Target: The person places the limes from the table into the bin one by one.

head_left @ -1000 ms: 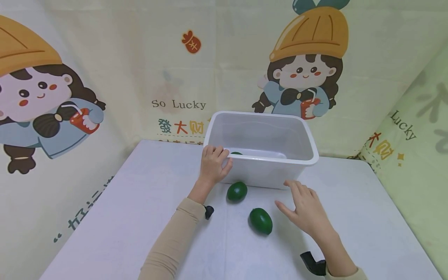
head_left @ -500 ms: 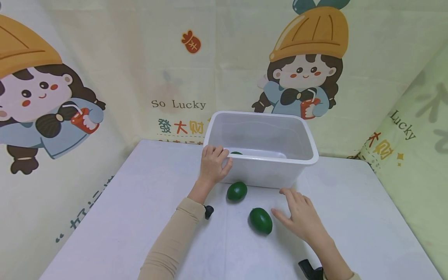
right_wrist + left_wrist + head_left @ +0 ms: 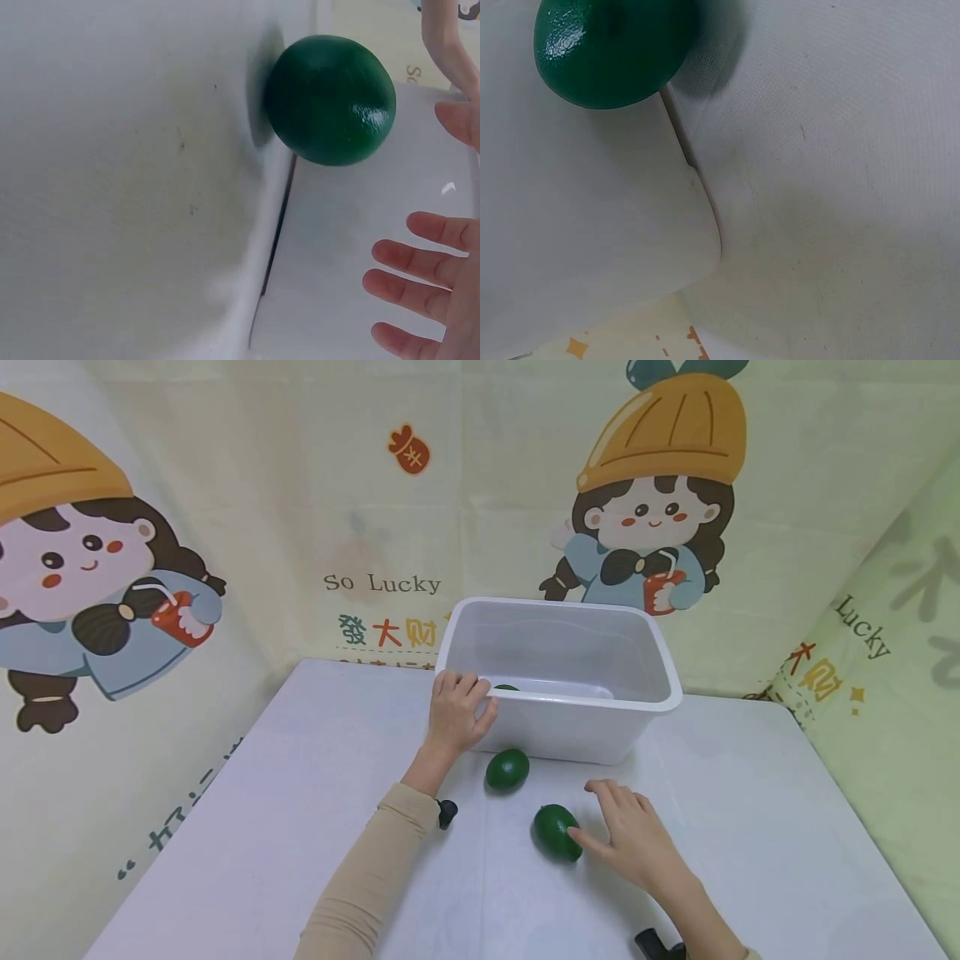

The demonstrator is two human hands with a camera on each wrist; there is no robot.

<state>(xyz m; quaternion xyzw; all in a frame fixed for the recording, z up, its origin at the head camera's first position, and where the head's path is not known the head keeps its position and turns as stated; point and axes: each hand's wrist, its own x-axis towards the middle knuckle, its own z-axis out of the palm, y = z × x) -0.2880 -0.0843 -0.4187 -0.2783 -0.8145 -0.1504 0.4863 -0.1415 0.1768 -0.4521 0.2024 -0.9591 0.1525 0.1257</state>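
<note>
My left hand (image 3: 457, 714) holds the near left corner of a white plastic bin (image 3: 570, 727), fingers over its rim. Just in front of the bin lies one green lime (image 3: 507, 770). Closer to me lies a second lime (image 3: 556, 832). My right hand (image 3: 633, 839) hovers at that nearer lime's right side, fingers spread; in the head view the thumb overlaps the lime's edge, and I cannot tell whether it touches. The right wrist view has my spread fingers (image 3: 412, 262) beside a lime (image 3: 330, 101). Only the top of another lime (image 3: 506, 687) shows inside the bin.
A white table (image 3: 247, 827) carries everything. Behind it hangs a cream cloth (image 3: 510, 485) printed with cartoon figures, and the bin stands close to it. Black wrist mounts (image 3: 447, 814) jut out beside both forearms.
My right hand has moved left and toward me, from near the bin's right end to the nearer lime. The left hand, bin and limes stay where they were.
</note>
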